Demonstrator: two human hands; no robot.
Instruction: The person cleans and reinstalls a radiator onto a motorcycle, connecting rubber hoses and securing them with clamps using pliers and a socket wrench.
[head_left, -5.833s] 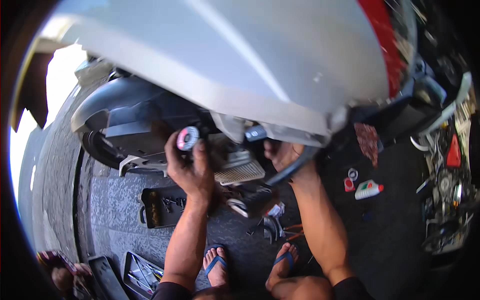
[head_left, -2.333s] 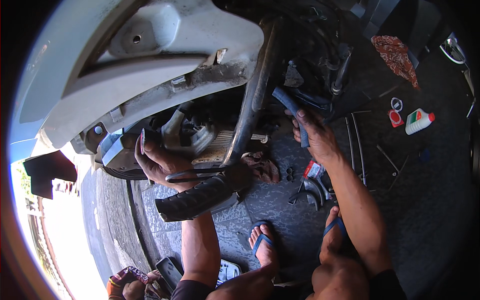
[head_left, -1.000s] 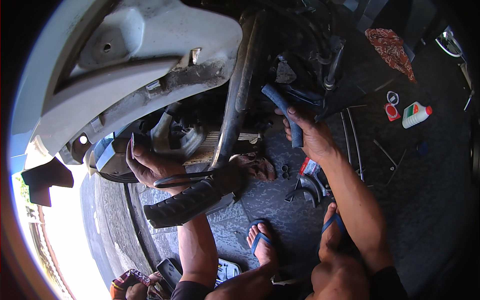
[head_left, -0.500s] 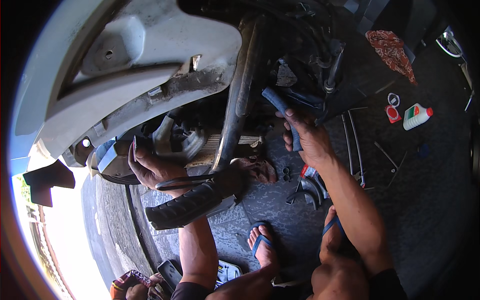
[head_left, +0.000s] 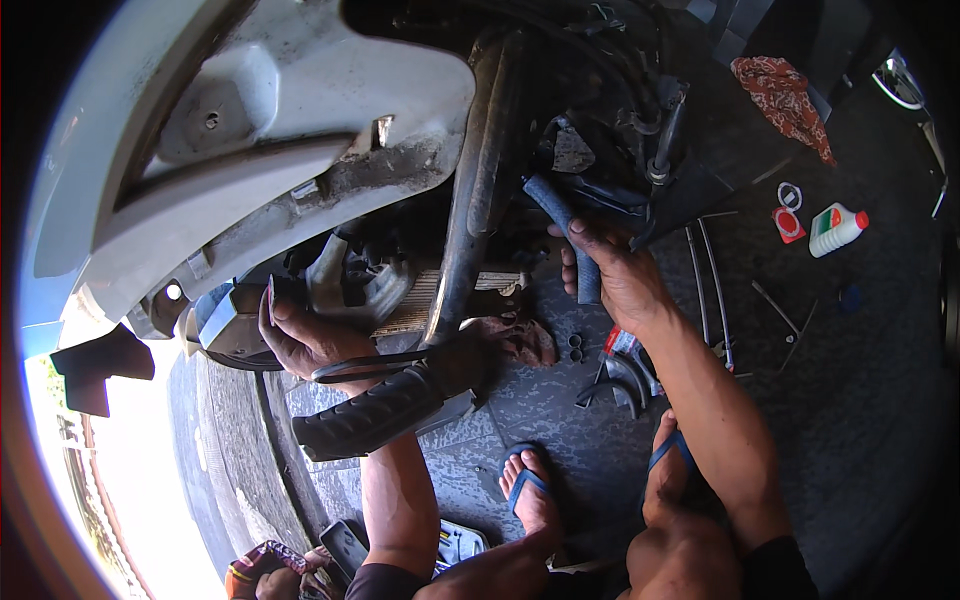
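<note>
paved ground below; right hand (head_left: 612, 275) clamped on dark hose (head_left: 565, 235), left hand (head_left: 305, 340) gripping engine part (head_left: 352, 285) under scooter.

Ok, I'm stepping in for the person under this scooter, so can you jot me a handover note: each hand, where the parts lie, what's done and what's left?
Left hand: up against the engine parts under the grey body panel, fingers curled on a part there; a thin black cable runs across it.
Right hand: closed around a dark hose by the frame.
Footrest sticks out below the left hand.
On the floor: curved black pieces beside the right forearm, metal rods, a white bottle with a red cap, a patterned rag.
Done: underside is exposed, parts laid out.
Left: the hose is in hand, not yet freed or seated; I cannot tell which.
</note>
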